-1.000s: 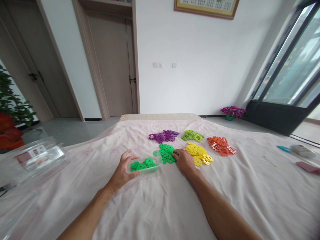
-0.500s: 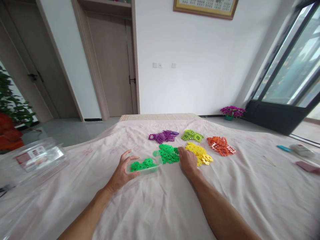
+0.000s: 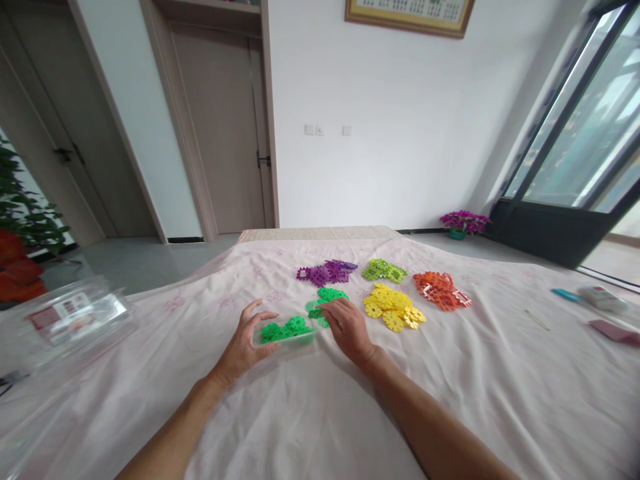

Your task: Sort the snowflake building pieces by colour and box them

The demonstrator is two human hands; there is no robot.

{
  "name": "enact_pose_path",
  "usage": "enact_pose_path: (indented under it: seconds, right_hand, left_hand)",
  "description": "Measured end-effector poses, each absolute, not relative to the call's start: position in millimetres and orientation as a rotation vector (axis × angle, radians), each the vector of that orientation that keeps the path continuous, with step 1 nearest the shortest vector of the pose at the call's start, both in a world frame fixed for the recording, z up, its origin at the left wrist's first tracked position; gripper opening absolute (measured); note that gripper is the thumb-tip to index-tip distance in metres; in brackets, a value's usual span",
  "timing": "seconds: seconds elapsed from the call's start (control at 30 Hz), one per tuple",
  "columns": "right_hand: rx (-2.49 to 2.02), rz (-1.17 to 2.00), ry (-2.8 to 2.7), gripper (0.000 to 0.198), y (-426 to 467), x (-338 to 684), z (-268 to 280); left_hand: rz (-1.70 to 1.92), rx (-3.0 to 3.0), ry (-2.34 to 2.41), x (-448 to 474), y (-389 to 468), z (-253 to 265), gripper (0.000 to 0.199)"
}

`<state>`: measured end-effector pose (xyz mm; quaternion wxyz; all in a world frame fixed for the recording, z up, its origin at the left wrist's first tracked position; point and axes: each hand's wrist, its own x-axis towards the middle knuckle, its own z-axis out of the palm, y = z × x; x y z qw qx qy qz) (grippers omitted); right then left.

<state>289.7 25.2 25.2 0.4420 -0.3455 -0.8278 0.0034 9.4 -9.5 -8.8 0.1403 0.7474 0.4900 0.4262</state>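
My left hand (image 3: 250, 337) grips the near-left end of a clear plastic box (image 3: 293, 343), thumb along the near side and fingers on the far side. Several green flower-shaped discs (image 3: 290, 327) lie inside it. My right hand (image 3: 347, 327) is at the right end of the box, fingers pressed together, and covers part of a pile of green discs (image 3: 333, 293). What its fingertips hold is hidden. Just right of this hand lies a pile of yellow flower-shaped discs (image 3: 393, 307).
Farther back are purple pieces (image 3: 327, 272), lime-green pieces (image 3: 384, 269) and orange-red pieces (image 3: 441, 290). Clear plastic containers (image 3: 75, 320) stand at left. A pinkish cloth (image 3: 320, 413) covers the surface. Small items, one a pink block (image 3: 615, 331), lie at far right.
My right hand has moved left from the right side of the green pile, near the yellow discs, to the right end of the box. My left hand stays on the box.
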Motion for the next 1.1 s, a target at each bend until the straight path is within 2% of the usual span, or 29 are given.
enact_pose_path:
  seconds: [0.17,0.4,0.57,0.87,1.1]
  right_hand:
    - [-0.881,0.023,-2.142,0.027,28.3,290.6,21.7]
    - [-1.548,-0.080,-1.981,0.023,48.7,323.8,16.7]
    - [-1.852,-0.066,-1.986,0.030,51.7,334.0,17.5]
    - [-1.854,-0.086,-2.170,0.037,52.7,337.1,21.7]
    - [-2.003,-0.091,-2.051,0.042,61.0,344.0,19.0]
  left_hand:
    - [1.240,2.160,1.412,9.0,-9.6,-9.2,0.052]
    - [1.239,2.128,1.383,8.3,-8.7,-10.7,0.055]
    - [1.233,2.114,1.361,8.9,-9.2,-9.5,0.056]
    - [1.236,2.149,1.395,8.7,-8.3,-10.3,0.056]
    - [1.226,2.151,1.389,8.3,-8.4,-10.4,0.057]
